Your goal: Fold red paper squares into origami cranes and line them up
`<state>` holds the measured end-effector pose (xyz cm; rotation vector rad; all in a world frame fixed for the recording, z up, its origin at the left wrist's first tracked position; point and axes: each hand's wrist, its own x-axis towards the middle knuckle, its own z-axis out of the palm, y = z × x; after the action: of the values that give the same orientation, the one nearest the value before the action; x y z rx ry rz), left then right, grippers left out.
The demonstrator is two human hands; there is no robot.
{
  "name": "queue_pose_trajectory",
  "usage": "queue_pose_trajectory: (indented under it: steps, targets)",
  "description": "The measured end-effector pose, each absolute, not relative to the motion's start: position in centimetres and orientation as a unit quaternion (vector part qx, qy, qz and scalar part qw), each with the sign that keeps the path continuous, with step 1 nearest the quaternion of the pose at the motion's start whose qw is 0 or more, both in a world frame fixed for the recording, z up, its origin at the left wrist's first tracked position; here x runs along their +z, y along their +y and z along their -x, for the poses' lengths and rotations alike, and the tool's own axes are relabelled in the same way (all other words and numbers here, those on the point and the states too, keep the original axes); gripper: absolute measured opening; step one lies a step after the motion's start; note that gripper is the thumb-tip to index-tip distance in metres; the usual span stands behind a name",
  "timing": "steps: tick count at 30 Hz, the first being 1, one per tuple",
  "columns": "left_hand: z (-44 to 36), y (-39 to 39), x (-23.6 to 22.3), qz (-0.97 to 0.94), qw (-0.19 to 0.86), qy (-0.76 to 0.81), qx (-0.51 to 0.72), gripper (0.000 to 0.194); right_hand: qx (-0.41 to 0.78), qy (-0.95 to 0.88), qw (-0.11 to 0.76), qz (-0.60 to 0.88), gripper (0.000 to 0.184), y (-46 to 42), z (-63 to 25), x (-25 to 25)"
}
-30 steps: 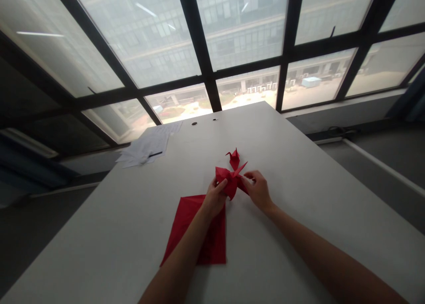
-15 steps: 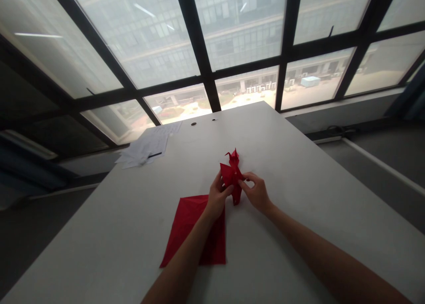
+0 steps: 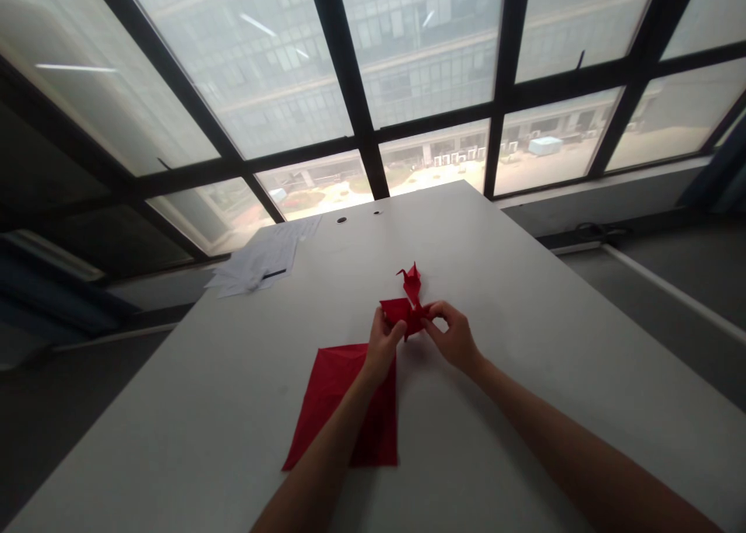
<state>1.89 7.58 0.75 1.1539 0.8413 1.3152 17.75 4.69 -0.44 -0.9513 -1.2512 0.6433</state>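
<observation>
Both hands hold a red origami paper piece [image 3: 402, 312] above the white table, with folded flaps spread to either side. My left hand [image 3: 385, 345] pinches its left flap between thumb and fingers. My right hand [image 3: 453, 334] is closed on the right side of the same piece. Just beyond it stands a finished-looking red paper crane [image 3: 412, 280], its lower part overlapped by the held piece. Under my left forearm lies a red paper sheet [image 3: 326, 393], creased near its top; the arm hides part of it.
Loose white papers [image 3: 262, 253] lie at the table's far left, with a dark pen [image 3: 273, 273] on them. Two cable holes [image 3: 342, 220] are near the far edge of the white table [image 3: 495, 284]. Dark-framed windows [image 3: 431, 51] rise behind it.
The held paper has turned: its left flap now points sideways instead of up, and its lower part no longer hangs as far down. The hands stay in about the same place.
</observation>
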Motion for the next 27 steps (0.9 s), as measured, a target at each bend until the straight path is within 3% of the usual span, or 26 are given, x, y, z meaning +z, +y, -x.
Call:
queue_pose_trajectory:
  steps: [4,8,21,27]
  targets:
    - [-1.5,8.2,1.1,-0.473,0.562,0.385,0.559,0.025,0.274,-0.598,0.636,0.403,0.009,4.2,-17.7,0.1]
    - [-1.4,8.5,1.4,-0.407,0.563,0.387,0.606,0.021,0.276,-0.562,0.659,0.416,0.008,4.4,-17.4,-0.3]
    - [-0.4,8.5,2.6,-0.366,0.652,0.304,0.590,0.022,0.418,-0.508,0.667,0.350,0.022,4.5,-17.1,-0.6]
    - [0.6,8.7,3.2,-0.354,0.706,0.256,0.557,0.037,0.464,-0.421,0.694,0.356,0.011,4.7,-17.2,-1.0]
